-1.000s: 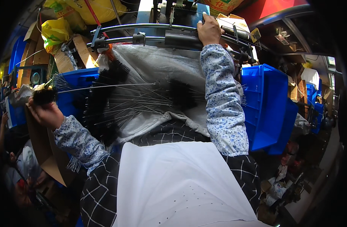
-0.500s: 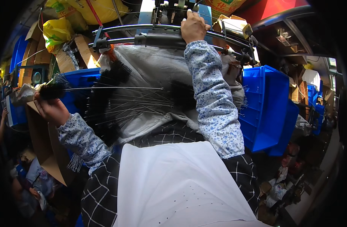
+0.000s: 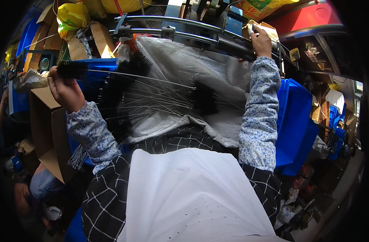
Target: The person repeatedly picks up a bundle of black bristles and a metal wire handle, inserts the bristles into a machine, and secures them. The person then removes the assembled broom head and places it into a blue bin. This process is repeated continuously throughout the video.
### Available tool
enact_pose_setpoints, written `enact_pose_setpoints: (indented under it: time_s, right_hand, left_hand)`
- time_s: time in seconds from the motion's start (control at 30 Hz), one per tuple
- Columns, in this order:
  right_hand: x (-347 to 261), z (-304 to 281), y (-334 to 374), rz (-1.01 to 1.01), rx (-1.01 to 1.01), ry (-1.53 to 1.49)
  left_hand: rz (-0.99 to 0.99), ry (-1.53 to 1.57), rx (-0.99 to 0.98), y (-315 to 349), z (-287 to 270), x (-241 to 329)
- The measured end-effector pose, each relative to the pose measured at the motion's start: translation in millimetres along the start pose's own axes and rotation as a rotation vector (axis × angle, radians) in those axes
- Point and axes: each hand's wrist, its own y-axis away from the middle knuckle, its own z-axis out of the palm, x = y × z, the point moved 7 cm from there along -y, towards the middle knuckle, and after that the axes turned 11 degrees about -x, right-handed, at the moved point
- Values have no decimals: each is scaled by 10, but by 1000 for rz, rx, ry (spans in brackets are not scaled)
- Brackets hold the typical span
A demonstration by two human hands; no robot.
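Note:
My left hand (image 3: pixel 65 92) is raised at the left and grips a black bottle brush (image 3: pixel 73 69) by its bristle head, its twisted wire stem running right over the pile. My right hand (image 3: pixel 261 40) reaches up to the metal machine (image 3: pixel 200 28) at the top and rests on its rail beside a small pale block; whether it grips anything is unclear. Between my arms lies a grey-white sack (image 3: pixel 192 72) holding several black wire brushes (image 3: pixel 202 99).
Blue plastic crates (image 3: pixel 295 121) stand to the right, another blue crate (image 3: pixel 92 66) behind the brushes. Cardboard boxes (image 3: pixel 43 121) and yellow bags (image 3: pixel 73 16) crowd the left. My white apron (image 3: pixel 188 193) fills the lower middle.
My left hand has lifted the brush up and to the right. My right hand shifted along the machine rail, first left, then to the right end.

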Motion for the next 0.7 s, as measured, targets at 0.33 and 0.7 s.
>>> enact_pose_setpoints:
  time_s: [0.33, 0.7]
  right_hand:
    - [208, -356, -14, -181, -193, -16]
    - [-1610, -309, 1594, -474, -786, -551]
  left_hand:
    - [-153, 114, -319, 143, 680, -249]
    - [-334, 121, -589, 845, 1601, -652]
